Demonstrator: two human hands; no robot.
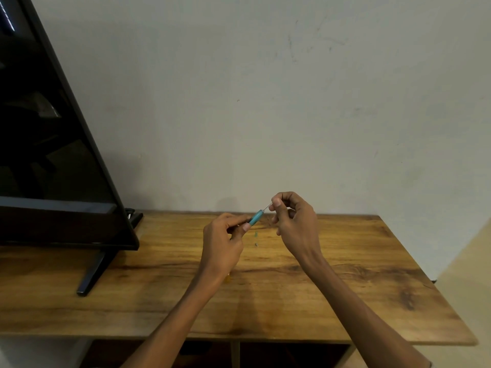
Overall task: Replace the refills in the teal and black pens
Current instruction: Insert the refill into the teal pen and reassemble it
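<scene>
Above the wooden tabletop (pixel 318 261), your left hand (pixel 221 241) grips the teal pen (pixel 255 218) (angled up-right); your right hand (pixel 293 219) pinches its thin refill (pixel 266 207).

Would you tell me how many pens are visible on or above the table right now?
1: the teal pen, held above the wooden table in the left hand. No black pen shows; it may be hidden or out of frame.

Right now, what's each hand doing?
Left hand: closed, gripping the teal pen.
Right hand: closed, pinching the thin refill sticking out of it.
</scene>
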